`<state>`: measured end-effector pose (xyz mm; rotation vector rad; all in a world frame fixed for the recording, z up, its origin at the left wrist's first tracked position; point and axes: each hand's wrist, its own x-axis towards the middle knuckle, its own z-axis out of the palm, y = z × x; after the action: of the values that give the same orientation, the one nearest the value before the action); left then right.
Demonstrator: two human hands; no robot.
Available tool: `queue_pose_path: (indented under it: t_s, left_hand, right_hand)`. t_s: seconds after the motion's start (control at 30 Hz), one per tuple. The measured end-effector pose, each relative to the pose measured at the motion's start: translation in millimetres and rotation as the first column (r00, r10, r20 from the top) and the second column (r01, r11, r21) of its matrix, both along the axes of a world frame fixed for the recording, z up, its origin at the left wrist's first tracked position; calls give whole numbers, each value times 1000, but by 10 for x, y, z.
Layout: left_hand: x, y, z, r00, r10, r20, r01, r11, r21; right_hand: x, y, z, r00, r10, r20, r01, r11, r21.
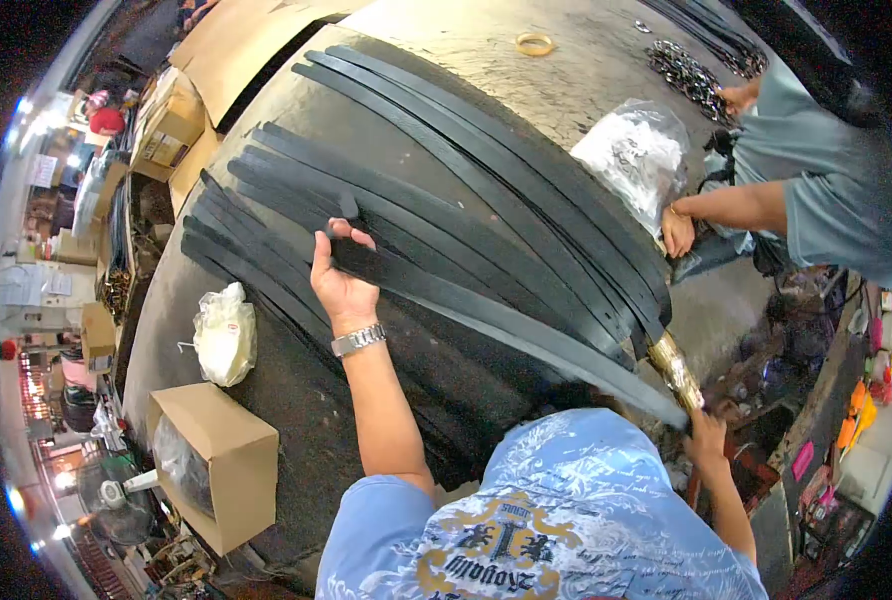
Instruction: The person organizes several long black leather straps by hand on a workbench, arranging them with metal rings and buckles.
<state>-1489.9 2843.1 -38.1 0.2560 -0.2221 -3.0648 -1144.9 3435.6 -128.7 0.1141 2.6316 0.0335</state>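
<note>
My left hand (344, 280), with a metal watch on its wrist, is raised over the table with its fingers closed around a long black belt strap (526, 332). The strap runs slantwise to the right, down to my right hand (707, 438), which is closed on its other end near the table's edge. Just beyond my right hand, a shiny gold-coloured wrapped bundle (674, 368) lies at the ends of other straps. Several rows of black straps (446, 140) are fanned out on the table beneath and beyond the held strap.
A clear bag of white pieces (634, 150) lies at the far right, beside a co-worker's hand (678, 232). Chains (684, 78) and a yellow tape roll (534, 44) are farther back. At left are a pale plastic bag (224, 335) and an open cardboard box (228, 465).
</note>
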Motion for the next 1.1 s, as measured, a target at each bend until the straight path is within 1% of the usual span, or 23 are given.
queue_pose_path:
  t_s: [0.07, 0.1, 0.17, 0.23, 0.27, 0.3, 0.33, 0.37, 0.4, 0.47, 0.5, 0.53, 0.57, 0.6, 0.63, 0.67, 0.7, 0.77, 0.8, 0.93, 1.0, 1.07, 1.1]
  left_hand:
    - [-94, -150, 28, 995, -59, -78, 58, 998, -20]
    - [-153, -154, 157, 999, -6, -34, 2, 993, -117]
    - [-301, -219, 288, 1000, -14, -27, 6, 964, -266]
    - [-545, -308, 490, 1000, -6, 26, 16, 912, -410]
    - [-715, -378, 621, 998, -54, -25, 32, 845, -533]
    - [-919, -417, 842, 999, -29, 28, 40, 840, -540]
    - [-1161, -481, 1059, 1000, 12, -7, -14, 756, -654]
    - [-1503, -673, 1207, 996, -37, -83, -24, 773, -634]
    - [-1998, -983, 1346, 986, -67, -156, -64, 705, -706]
    - [-2455, -935, 1871, 965, 261, 14, -133, 539, -832]
    - [-2710, -1070, 1818, 926, 378, -14, -87, 177, -980]
    - [-2991, -1283, 1746, 879, 467, -94, 5, -205, -979]
    - [-3239, -1500, 1624, 833, 515, -204, 134, -544, -828]
    - [-3351, -1596, 1473, 795, 512, -326, 281, -786, -550]
    - [-3442, -1608, 1203, 891, 333, -308, -16, -655, -755]
    - [-3230, -1296, 1052, 880, 315, -355, 39, -794, -607]
    - [-3332, -1343, 524, 885, 228, -406, -126, -722, -680]
    - [-2486, -784, 319, 976, 120, -183, -53, -681, -731]
    - [-2286, -758, 53, 975, 129, -181, -25, -745, -667]
    - [-1332, -510, -490, 1000, 23, -2, 17, -780, -626]
    - [-1007, -406, -863, 988, -134, -75, -153, -829, -537]
    - [-675, -109, -991, 986, -167, -14, -146, -812, -566]
    - [-532, 76, -937, 980, -196, -21, -172, -799, -576]
  right_hand:
    - [581, 463, -356, 998, -47, -46, 47, 999, -2]
    - [702, 451, -372, 995, -100, -3, 100, 995, -8]
    - [816, 461, -281, 974, -208, 90, 209, 978, -11]
    - [627, 206, -13, 962, -241, 131, 251, 965, -69]
    - [486, 11, 165, 954, -259, 153, 275, 957, -96]
    - [370, -115, 287, 966, -237, 104, 253, 950, -182]
    - [214, -248, 354, 968, -237, 88, 251, 945, -209]
    - [27, -386, 409, 969, -237, 71, 247, 940, -236]
    - [-184, -545, 472, 970, -237, 56, 243, 934, -263]
    - [-683, -980, 667, 956, -202, -215, 96, 903, -419]
    - [-1046, -1285, 917, 954, -249, -167, 130, 846, -517]
    - [-1434, -1559, 1127, 949, -291, -123, 160, 778, -608]
    - [-1708, -1748, 1106, 937, -238, -254, 21, 766, -642]
    - [-1936, -1891, 1000, 905, -191, -379, -119, 743, -659]
    - [-2169, -2010, 856, 880, -150, -451, -197, 748, -633]
    - [-2339, -2081, 700, 846, -118, -520, -264, 754, -602]
    - [-2417, -2090, 568, 877, -109, -467, -215, 781, -586]
    - [-2517, -2094, 404, 932, -68, -356, -145, 830, -538]
    - [-2517, -2096, 416, 932, -65, -357, -142, 840, -523]
    - [-2380, -2074, 496, 922, -66, -382, -135, 869, -476]
    - [-2340, -2046, 474, 905, -65, -420, -154, 871, -467]
    - [-2308, -2026, 406, 880, -65, -471, -186, 864, -467]
    - [-2321, -2043, 404, 889, -61, -454, -170, 876, -451]
